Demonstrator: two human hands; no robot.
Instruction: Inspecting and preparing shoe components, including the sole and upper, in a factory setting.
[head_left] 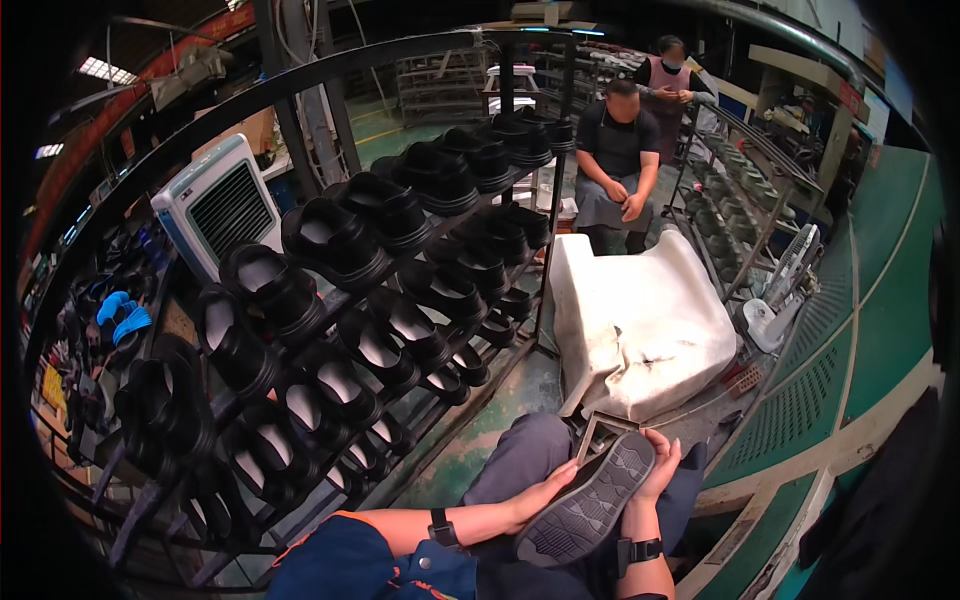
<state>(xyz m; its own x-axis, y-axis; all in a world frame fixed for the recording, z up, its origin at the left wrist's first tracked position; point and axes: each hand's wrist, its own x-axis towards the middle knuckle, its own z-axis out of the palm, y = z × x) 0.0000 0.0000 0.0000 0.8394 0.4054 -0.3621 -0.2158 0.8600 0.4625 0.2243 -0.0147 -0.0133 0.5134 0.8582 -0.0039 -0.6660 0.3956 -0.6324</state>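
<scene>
A black shoe [588,505] lies over my lap, its dark grey patterned sole turned up toward me. My left hand [543,496] grips its left side, with the fingertips partly hidden behind the shoe. Around the far right end curls my right hand [660,466], thumb and fingers against the edge of the sole. The upper of the shoe is mostly out of sight. Just beyond it, a small metal frame [597,428] stands by my knees.
Racks of black shoes [385,335] fill the left side. A white-covered block [650,320] stands ahead, with a seated person [618,150] behind it. Another person [668,85] stands farther back. Green panels [800,400] run along the right, near a white fan [785,285].
</scene>
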